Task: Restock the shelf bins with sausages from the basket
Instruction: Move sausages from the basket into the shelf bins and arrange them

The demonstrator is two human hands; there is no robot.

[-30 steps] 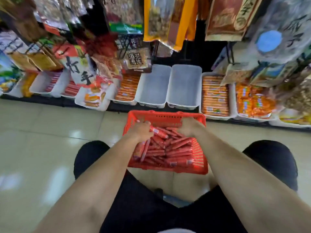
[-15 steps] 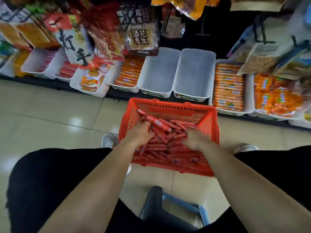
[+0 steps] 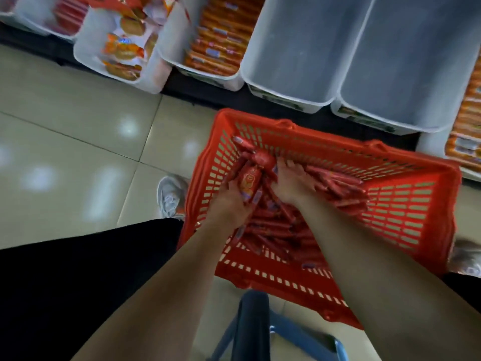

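Note:
A red plastic basket (image 3: 406, 220) stands on the tiled floor, holding a pile of red-wrapped sausages (image 3: 338, 183). Both my hands are down inside it at its left half. My left hand (image 3: 231, 201) is closed around a bunch of sausages (image 3: 250, 178) that stick up out of its grip. Pressed against the same bunch from the right is my right hand (image 3: 291, 181), fingers curled over sausages. Just beyond the basket sit two white shelf bins with nothing in them, the left one (image 3: 294, 48) and the right one (image 3: 416, 61).
Left of those bins, other white bins hold orange sausage packs (image 3: 218, 40) and snack packets (image 3: 125, 50). Another bin of orange packs (image 3: 468, 121) lies at the right edge. My white shoe (image 3: 170, 196) is beside the basket. A blue stool frame (image 3: 260, 327) is under me.
The view has dropped and come much closer to the basket. Both hands have come together at the basket's left half and gathered a bunch of sausages.

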